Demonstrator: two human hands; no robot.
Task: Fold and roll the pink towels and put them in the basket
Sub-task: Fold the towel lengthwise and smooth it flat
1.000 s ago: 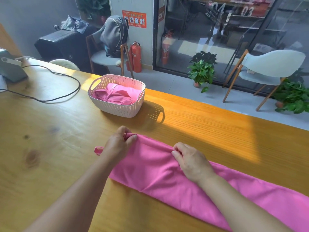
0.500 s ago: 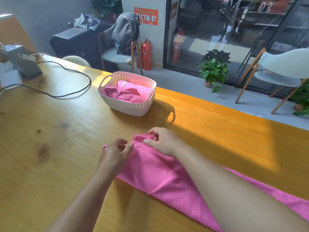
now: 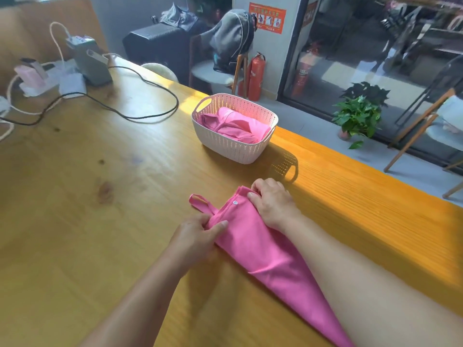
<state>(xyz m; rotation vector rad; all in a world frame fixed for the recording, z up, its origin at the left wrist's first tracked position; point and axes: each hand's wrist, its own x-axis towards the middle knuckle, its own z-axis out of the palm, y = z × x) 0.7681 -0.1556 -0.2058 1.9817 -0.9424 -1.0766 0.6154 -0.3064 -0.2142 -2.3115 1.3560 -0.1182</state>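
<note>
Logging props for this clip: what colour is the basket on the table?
The basket is white with a perforated weave pattern, seen in the head view.

The orange wall notice (image 3: 267, 18) carries print too small to read.

At twelve o'clock the white plastic basket (image 3: 234, 149) stands in the way. The black cable (image 3: 150, 83) loops at ten o'clock. Bare wooden table (image 3: 100, 246) lies at nine o'clock.

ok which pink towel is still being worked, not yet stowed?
The pink towel on the table, gripped by both hands near its snap-button end; the other pink towel sits in the basket.
</note>
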